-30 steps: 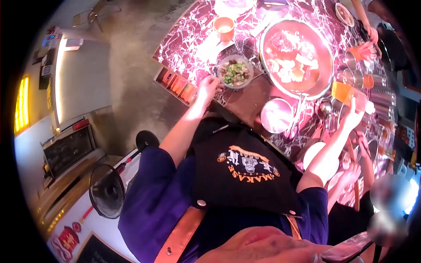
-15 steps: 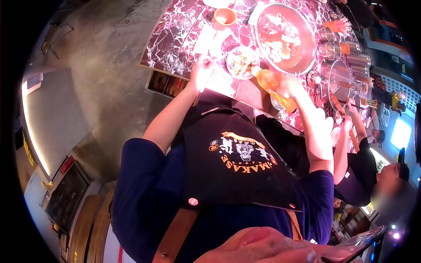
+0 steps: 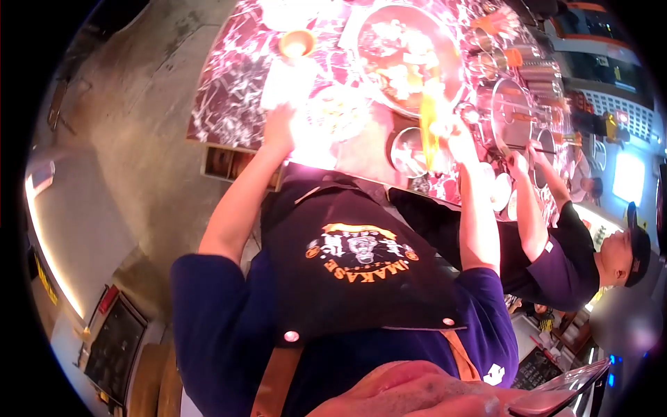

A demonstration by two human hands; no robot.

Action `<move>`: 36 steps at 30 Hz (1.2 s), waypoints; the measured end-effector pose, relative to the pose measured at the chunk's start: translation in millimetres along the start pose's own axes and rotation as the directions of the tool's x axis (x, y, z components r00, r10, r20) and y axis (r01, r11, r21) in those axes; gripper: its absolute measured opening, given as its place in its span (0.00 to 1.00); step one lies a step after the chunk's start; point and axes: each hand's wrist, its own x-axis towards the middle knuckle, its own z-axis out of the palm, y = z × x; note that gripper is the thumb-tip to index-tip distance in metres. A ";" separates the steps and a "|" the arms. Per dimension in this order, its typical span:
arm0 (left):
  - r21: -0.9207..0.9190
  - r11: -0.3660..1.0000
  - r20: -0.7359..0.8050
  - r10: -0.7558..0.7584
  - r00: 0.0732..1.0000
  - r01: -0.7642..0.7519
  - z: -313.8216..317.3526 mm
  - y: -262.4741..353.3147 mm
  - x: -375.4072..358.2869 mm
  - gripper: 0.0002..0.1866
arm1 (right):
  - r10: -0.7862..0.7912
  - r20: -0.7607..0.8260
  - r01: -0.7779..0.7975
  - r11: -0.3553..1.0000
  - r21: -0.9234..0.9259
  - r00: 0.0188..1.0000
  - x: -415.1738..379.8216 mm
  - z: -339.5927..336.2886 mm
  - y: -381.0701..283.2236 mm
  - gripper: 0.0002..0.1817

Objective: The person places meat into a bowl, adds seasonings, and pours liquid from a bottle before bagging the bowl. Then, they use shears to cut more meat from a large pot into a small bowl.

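Note:
My right hand (image 3: 458,141) is wrapped round a yellow squeeze bottle (image 3: 431,132), held beside the large metal bowl. My left hand (image 3: 280,128) is at the left side of a small plate or bowl of food (image 3: 339,111), near a white sheet-like patch (image 3: 283,83). Glare washes out its fingers, so I cannot see whether it grips anything. Strong light also blurs the food. The large metal bowl (image 3: 460,66) holds pieces of food, just beyond the bottle. A round clear or metal bowl (image 3: 410,151) sits at the near edge, left of the bottle.
An orange cup (image 3: 297,43) stands beyond my left hand on the marbled counter (image 3: 226,115). Metal canisters (image 3: 538,73) and a round pot (image 3: 511,111) crowd the right. There, a co-worker's hands (image 3: 517,163) hold a thin dark utensil. Open shelving (image 3: 240,165) lies under the counter.
The bottle has swung from a tilt with its tip at the food dish to a spot farther right, away from the dish. My left hand stays near the dish. The whole view has shifted.

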 end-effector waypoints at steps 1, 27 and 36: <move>0.072 0.997 -0.025 0.004 1.000 -0.002 2.1 7.7 -5.0 0.19 | -0.140 -0.166 0.136 0.990 -0.035 0.976 13.2 -23.5 0.4 0.13; 0.061 0.996 0.003 0.071 0.997 -0.071 -17.3 3.9 -30.7 0.24 | -0.049 -0.641 0.006 0.998 -0.069 0.766 -178.0 78.3 171.2 0.08; 0.166 0.906 0.041 0.388 0.921 -0.389 -19.2 -21.0 -31.7 0.14 | 0.634 -0.773 -0.645 0.578 0.500 -0.032 -661.2 203.7 224.1 0.22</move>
